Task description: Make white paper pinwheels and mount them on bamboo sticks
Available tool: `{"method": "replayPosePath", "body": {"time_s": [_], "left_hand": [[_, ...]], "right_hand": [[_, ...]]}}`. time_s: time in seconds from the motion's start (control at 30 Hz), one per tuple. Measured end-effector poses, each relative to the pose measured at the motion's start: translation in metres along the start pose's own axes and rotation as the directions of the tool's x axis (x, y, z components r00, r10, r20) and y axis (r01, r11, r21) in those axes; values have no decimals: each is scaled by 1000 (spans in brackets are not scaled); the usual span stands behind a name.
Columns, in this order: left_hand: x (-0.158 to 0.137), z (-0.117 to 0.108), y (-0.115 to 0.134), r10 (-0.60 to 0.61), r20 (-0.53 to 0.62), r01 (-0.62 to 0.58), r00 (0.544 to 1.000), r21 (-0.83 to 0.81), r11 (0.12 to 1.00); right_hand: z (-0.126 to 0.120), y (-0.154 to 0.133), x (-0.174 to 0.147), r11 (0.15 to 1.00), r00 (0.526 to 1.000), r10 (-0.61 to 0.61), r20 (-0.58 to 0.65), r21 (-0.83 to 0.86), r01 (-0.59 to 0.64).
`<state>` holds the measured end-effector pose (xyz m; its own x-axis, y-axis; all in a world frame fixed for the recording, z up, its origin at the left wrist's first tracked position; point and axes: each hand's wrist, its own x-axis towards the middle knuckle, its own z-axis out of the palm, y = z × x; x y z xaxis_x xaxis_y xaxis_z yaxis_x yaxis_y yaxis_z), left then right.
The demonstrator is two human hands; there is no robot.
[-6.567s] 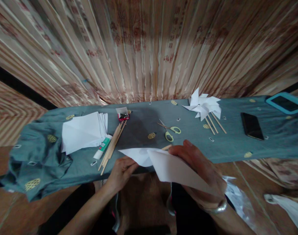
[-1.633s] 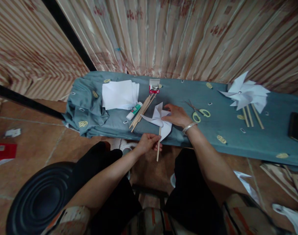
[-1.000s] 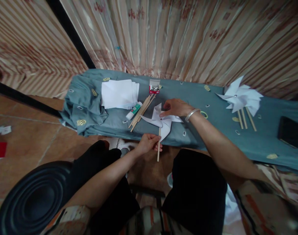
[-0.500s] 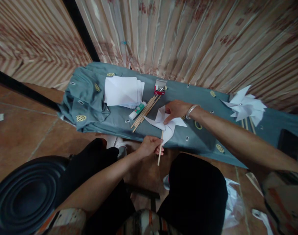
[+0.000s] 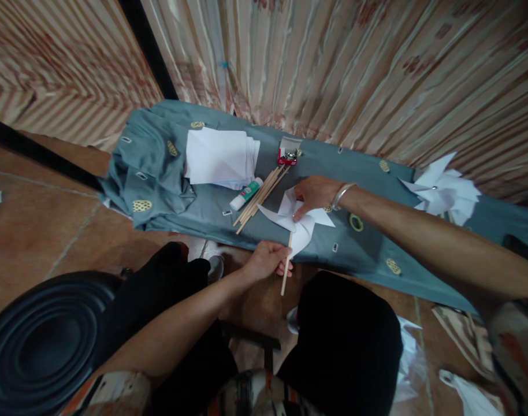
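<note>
A white paper pinwheel (image 5: 304, 232) on a thin wooden stick (image 5: 285, 276) is at the near edge of the cloth-covered table. My left hand (image 5: 269, 258) is closed around the stick just below the paper blades. From above, my right hand (image 5: 318, 195) grips the pinwheel, its thumb pressed at the centre and its other fingers bent over a blade. Left of the pinwheel lie several loose wooden sticks (image 5: 263, 199) and a glue stick (image 5: 245, 194). Behind them stands an opened small red box (image 5: 287, 155) with shiny metal pieces inside.
A stack of white paper (image 5: 220, 159) lies on the left of the grey-green cloth (image 5: 160, 202). Finished-looking pinwheels (image 5: 448, 190) lie at the right, near a dark phone-like object (image 5: 519, 247). A roll of tape (image 5: 356, 222) sits by my right wrist. A black round stool (image 5: 51, 344) stands lower left.
The view has shifted slightly. Both hands keep the same hold on the pinwheel and its stick; my right forearm now covers more of the sticks of the pinwheels at the right.
</note>
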<state>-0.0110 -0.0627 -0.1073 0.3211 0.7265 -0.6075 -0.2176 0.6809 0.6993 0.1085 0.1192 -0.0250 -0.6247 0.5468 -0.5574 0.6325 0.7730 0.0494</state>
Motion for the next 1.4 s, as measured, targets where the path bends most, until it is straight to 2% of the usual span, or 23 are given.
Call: {"method": "replayPosePath", "body": {"time_s": [0.23,0.4,0.67,0.8,1.07,1.4], "left_hand": [[0,2,1,-23,-1,23,1000,-34,999],[1,3,3,-72,-5,71,997,-40,997],[1,2,4,-60,25,61,998,-68,996],[2,0,5,-75,37,79,996,-94,992],[3,2,8,-160,24,162,987,-135,978],[5,-1,0,-127,51,134,991,-170,976]], "right_hand": [[-1,0,4,1000,1000,3,31,-12,-2],[0,2,7,998,998,-49,34,-28,50],[-7,2,9,998,992,-55,114,20,53],[-4,4,12,998,992,-63,113,31,60],[0,10,18,980,985,-121,125,175,98],[3,11,21,966,984,-102,147,249,63]]}}
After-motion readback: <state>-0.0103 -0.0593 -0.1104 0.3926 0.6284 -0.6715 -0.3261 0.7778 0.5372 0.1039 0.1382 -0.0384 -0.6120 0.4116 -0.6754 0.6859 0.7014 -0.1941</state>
